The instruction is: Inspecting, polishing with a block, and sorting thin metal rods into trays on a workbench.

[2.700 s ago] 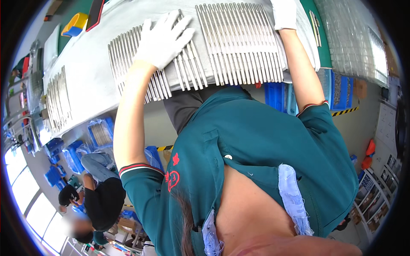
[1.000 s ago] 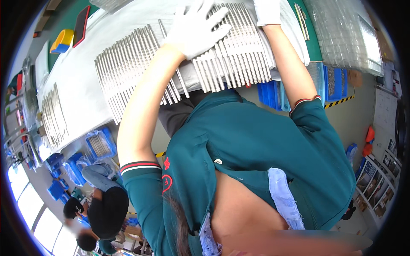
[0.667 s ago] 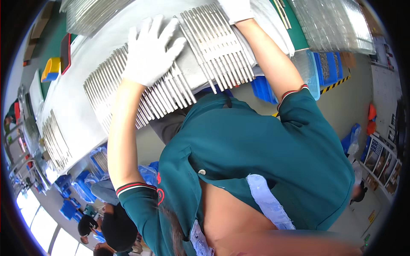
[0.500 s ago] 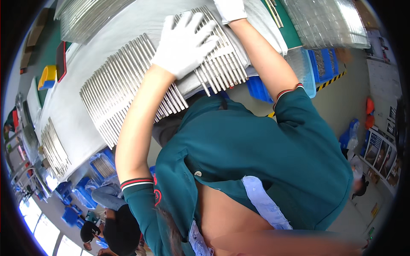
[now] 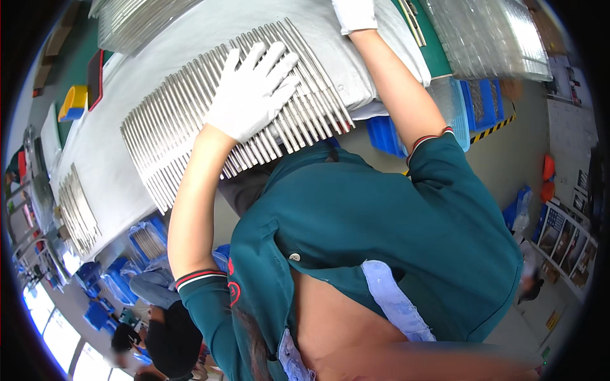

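Observation:
A long row of slim, shiny metal rods [image 5: 184, 105] lies side by side on the white cloth [image 5: 105, 171] over the table. My left hand [image 5: 254, 92], in a white glove, rests flat across the right part of this row, palm down with its fingers spread. Rods show on both sides of it; those under the palm are hidden. My right hand [image 5: 356, 14], also gloved in white, is beyond the row at the far right, over the cloth. The upper edge of the picture cuts off its fingers, so whether it holds anything cannot be seen.
A smaller group of rods [image 5: 77, 209] lies at the table's left end. Clear plastic trays [image 5: 486, 41] stand at the far right, another clear stack [image 5: 140, 25] far left. Blue bins [image 5: 386, 134] sit beside the table. A co-worker in black [image 5: 171, 340] is at lower left.
My left hand has slid left and slightly nearer, and the right-hand group of rods has moved with it. The gap between the two groups has closed. My right hand has shifted slightly right.

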Demonstrator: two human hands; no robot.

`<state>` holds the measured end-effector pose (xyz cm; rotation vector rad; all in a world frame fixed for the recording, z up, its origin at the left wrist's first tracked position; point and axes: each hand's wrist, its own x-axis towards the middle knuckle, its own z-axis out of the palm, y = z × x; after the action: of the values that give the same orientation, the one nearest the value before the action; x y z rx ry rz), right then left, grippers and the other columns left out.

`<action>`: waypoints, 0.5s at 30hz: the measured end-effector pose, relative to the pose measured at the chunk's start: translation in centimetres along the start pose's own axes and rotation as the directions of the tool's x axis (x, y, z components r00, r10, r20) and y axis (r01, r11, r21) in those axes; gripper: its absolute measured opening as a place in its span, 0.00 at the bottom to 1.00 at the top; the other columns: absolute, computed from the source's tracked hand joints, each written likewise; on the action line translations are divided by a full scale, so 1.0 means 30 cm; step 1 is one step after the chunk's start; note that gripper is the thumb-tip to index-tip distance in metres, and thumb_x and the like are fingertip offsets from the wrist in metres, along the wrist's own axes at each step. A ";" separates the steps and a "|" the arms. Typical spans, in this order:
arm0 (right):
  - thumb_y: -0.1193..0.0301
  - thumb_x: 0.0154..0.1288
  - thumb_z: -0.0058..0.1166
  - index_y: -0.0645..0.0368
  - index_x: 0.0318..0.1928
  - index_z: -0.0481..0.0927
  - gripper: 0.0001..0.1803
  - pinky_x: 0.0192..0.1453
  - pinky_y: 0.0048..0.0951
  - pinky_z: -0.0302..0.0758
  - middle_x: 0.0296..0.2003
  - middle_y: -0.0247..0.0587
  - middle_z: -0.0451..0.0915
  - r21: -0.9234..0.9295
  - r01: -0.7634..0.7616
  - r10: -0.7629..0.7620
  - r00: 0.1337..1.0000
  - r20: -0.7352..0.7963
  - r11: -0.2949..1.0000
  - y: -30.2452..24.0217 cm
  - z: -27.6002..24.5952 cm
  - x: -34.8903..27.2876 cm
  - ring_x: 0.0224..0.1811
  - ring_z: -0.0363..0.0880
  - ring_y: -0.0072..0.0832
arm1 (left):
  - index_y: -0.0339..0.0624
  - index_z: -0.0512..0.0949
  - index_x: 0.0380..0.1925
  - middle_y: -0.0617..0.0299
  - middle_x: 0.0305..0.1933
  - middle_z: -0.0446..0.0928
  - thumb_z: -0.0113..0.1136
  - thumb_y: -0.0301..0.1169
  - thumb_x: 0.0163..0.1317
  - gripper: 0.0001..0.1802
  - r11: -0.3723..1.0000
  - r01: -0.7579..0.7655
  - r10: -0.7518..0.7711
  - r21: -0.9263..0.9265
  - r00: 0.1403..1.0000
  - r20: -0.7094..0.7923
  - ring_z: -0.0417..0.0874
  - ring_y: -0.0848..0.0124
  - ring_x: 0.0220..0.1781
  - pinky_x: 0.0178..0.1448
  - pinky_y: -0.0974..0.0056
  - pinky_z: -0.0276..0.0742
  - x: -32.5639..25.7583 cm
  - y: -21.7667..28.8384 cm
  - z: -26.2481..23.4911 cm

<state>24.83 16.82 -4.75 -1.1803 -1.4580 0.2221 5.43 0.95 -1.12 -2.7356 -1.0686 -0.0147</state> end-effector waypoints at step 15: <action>0.56 0.48 0.59 0.61 0.55 0.68 0.35 0.66 0.47 0.55 0.59 0.54 0.64 -0.222 0.473 -0.347 0.830 0.436 0.853 -0.243 -0.063 -0.054 0.62 0.57 0.54 | 0.44 0.72 0.54 0.48 0.58 0.69 0.55 0.52 0.55 0.31 0.761 0.627 -0.634 -0.167 0.773 0.019 0.69 0.50 0.58 0.64 0.44 0.55 -0.459 0.241 -0.081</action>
<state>22.28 11.30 -0.04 -1.0721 -2.1261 -0.1060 0.28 -13.93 -1.22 -2.3369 -2.0055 -0.2674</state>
